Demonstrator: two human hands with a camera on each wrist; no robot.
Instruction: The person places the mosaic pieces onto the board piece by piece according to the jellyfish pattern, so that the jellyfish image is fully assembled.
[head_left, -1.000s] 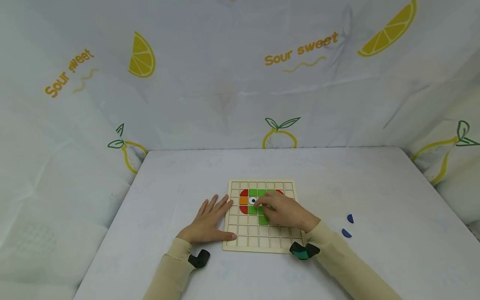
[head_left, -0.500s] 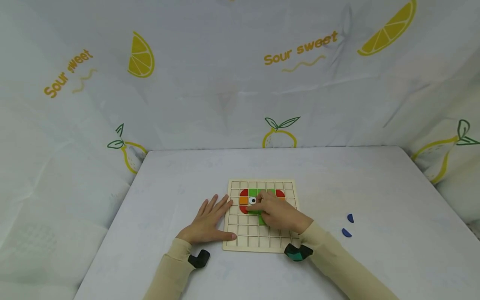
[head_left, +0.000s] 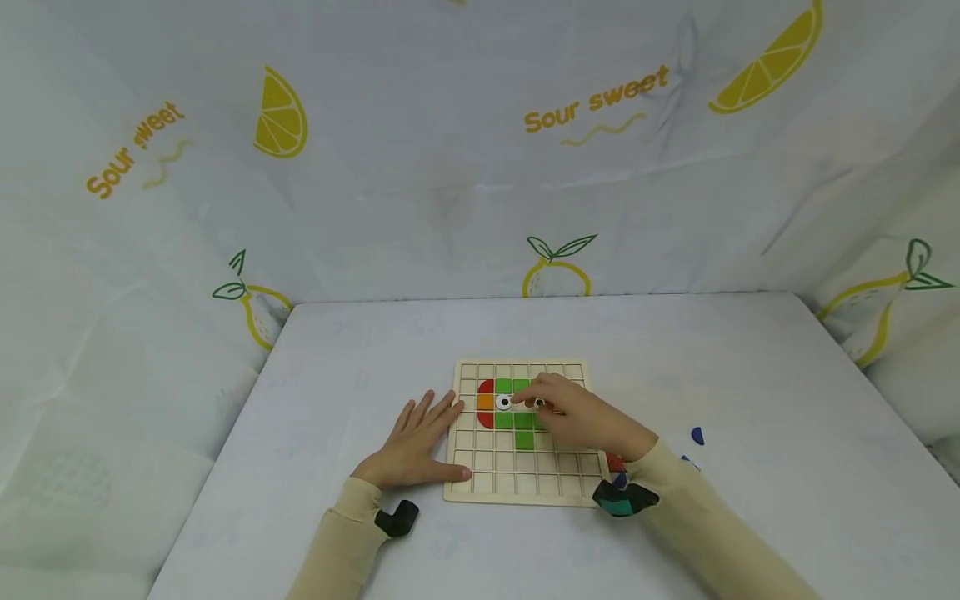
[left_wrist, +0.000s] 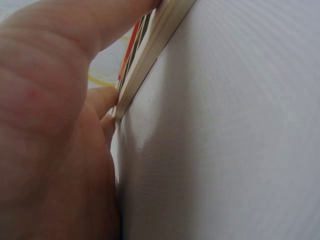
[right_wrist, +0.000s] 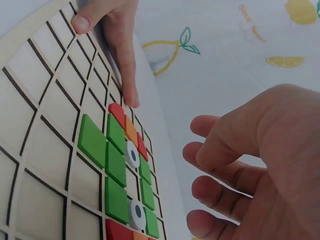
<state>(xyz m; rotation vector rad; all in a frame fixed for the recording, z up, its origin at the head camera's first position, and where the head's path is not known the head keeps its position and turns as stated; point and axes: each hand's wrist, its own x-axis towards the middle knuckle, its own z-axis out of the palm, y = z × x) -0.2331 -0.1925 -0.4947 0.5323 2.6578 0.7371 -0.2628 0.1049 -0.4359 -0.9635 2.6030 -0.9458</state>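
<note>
A pale wooden grid board [head_left: 495, 483] lies on the table, with flat coloured tiles set in its cells. Red and orange tiles [head_left: 486, 402] form the left end of the pattern, and green tiles [head_left: 523, 439] run across and below. Two white eye tiles sit in the middle row, one [right_wrist: 132, 154] farther and one [right_wrist: 137, 214] nearer in the right wrist view, a bare cell between them. My left hand [head_left: 412, 446] is spread, fingertips and thumb on the board's left edge. Over the pattern hovers my right hand [head_left: 581, 412], fingers loosely bent, nothing visible between them.
To the right of the board lie a blue half-round piece [head_left: 697, 436] and another piece partly behind the right sleeve. A red piece [head_left: 615, 462] and a blue piece [head_left: 620, 481] rest beside the board's right edge, near the right wrist. A lemon-print cloth [head_left: 420, 167] hangs behind the table.
My right hand has drawn back to the right and lifted from the lower tiles, uncovering the second eye tile. Red and blue pieces now show by the right wrist. My left hand stays put.
</note>
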